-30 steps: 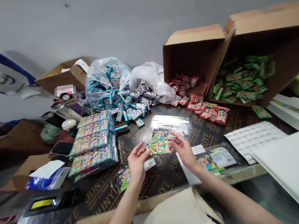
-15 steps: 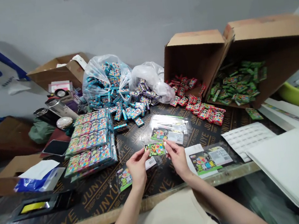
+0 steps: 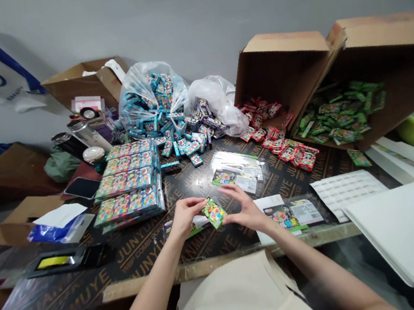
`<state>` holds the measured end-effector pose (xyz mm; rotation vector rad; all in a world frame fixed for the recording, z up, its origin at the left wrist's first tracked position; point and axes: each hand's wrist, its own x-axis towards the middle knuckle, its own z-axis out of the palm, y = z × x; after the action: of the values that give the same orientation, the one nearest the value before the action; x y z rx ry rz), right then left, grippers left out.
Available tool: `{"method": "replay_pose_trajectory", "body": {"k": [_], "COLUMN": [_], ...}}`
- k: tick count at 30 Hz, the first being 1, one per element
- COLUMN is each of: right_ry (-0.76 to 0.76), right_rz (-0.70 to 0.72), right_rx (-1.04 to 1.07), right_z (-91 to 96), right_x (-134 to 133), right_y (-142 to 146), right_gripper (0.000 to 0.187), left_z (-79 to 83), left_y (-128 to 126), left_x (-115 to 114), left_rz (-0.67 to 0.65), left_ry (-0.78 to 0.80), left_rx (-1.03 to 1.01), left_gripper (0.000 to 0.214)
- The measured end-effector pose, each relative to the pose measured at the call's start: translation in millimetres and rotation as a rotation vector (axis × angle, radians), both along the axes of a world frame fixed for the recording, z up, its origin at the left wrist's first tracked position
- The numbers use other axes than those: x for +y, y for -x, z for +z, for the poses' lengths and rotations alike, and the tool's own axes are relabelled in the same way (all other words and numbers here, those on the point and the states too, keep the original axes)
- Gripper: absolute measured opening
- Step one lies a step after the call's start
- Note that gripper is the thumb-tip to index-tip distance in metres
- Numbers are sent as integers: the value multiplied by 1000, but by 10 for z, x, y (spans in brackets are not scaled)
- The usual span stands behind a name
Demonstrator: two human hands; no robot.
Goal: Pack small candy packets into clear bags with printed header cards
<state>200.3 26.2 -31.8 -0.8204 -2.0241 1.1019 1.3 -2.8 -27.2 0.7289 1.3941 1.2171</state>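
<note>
My left hand [image 3: 185, 219] pinches a small green box with a colourful print [image 3: 214, 212] by its upper left corner, tilted above the table. Around its right side my right hand [image 3: 244, 207] is open, thumb and fingers spread apart. The thumb tip is close to the box's lower right edge; whether it touches, I cannot tell. Below the hands lies a printed clear pouch, partly covered by them. Behind them rests a pile of clear printed pouches [image 3: 234, 179]. Another printed pouch [image 3: 293, 215] lies to the right on white paper.
Stacked packs of boxes [image 3: 127, 185] stand at left. Behind are blue boxes [image 3: 167, 122] spilling from a plastic bag, purple boxes [image 3: 206, 120], and red boxes [image 3: 297, 154] spilling from a carton. Green boxes [image 3: 341, 113] fill another carton. A tape dispenser [image 3: 67, 260] lies front left.
The green box has turned from level to tilted, still in my left hand. My right hand has let go of its right end and spread its fingers. The view has shifted slightly.
</note>
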Motion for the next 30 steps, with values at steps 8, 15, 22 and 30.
{"method": "replay_pose_trajectory", "body": {"k": [8,15,22,30], "right_ry": [-231,-289,-21,630], "right_rz": [125,-4,342,-334], "right_rx": [-160,-259,-129,630], "right_z": [-63,-446,-386,-80], "right_x": [151,327,292,220], "right_y": [-136,-142,-80,428], "right_gripper": [83,84,90,67], "left_z": [-126,-481,-410,-320], "left_y": [96,267,203,-171], "left_x": [-43,-186,-248,-51], "left_rz": [-236,-548,-552,66], "left_ry": [-160,-255,-346,-319], "left_rx": [305,1205,1034,418], "left_gripper": [59,101,110,56]}}
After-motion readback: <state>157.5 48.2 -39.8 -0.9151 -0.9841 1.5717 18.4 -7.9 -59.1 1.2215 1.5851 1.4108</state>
